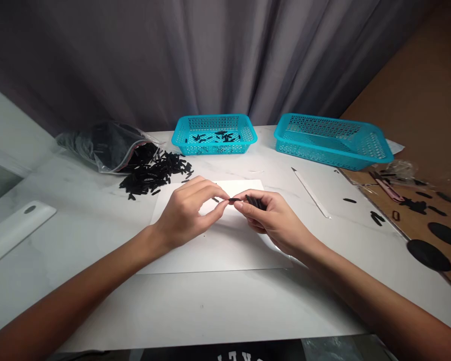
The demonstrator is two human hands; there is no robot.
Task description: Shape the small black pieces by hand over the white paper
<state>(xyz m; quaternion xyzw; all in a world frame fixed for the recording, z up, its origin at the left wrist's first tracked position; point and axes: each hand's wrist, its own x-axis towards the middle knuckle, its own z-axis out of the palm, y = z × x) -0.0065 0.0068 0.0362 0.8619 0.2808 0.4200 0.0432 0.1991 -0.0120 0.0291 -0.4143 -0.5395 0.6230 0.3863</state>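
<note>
My left hand and my right hand meet over a white sheet on the table. Between the fingertips of both hands sits one small black piece; the left pinches near its left end. My right hand also grips a bundle of several black pieces in its curled fingers. A loose pile of the same black pieces spills from a clear plastic bag at the back left.
Two turquoise baskets stand at the back: the middle basket holds several black pieces, the right basket looks bare. A white strip lies right of the sheet. Black scraps lie on a brown board. A white flat object lies left.
</note>
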